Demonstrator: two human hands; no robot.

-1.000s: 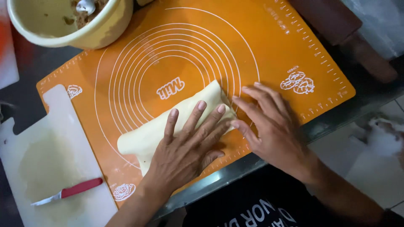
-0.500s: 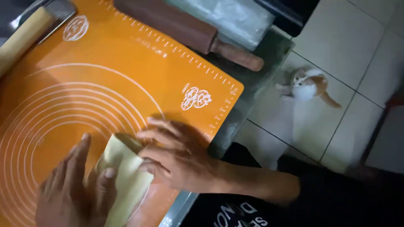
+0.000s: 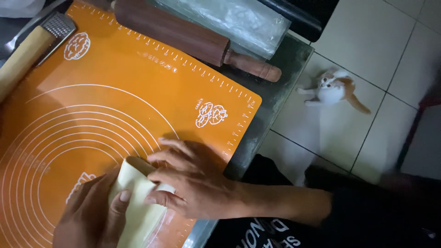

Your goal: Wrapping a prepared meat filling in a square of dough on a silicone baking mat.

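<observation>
Head camera view, looking down at two bare hands working a piece of pale dough (image 3: 138, 202) on an orange baking mat (image 3: 115, 92) printed with white rings and ruler marks.

The right hand (image 3: 193, 181) lies palm down over the upper end of the dough, fingers spread and curved loosely, fingertips pressing its rolled edge. It grips nothing closed; it rests on the dough. The left hand (image 3: 92, 216) sits just beside it at the bottom of the view, partly cut off by the frame edge. Its fingers are flat and slightly apart, with one fingertip on the dough's near side. The dough lies between and under both hands, on the mat's lower part, and looks folded or rolled at the end below the right hand.

Well beyond the hands, along the mat's far edge, a dark wooden rolling pin (image 3: 193, 39) lies at an angle, its handle pointing past the mat's corner. Behind it is a sheet of clear plastic (image 3: 234, 20). Far to the left of the hands, a lighter wooden handle (image 3: 23, 57) lies touching the mat's edge, just beside a metal tool (image 3: 57, 25).

The mat sits on a dark tabletop (image 3: 275, 78). To the right of the hands, down on the white tiled floor (image 3: 381, 50), an orange and white cat (image 3: 333, 87) stands near the tabletop, well apart from the hands.
</observation>
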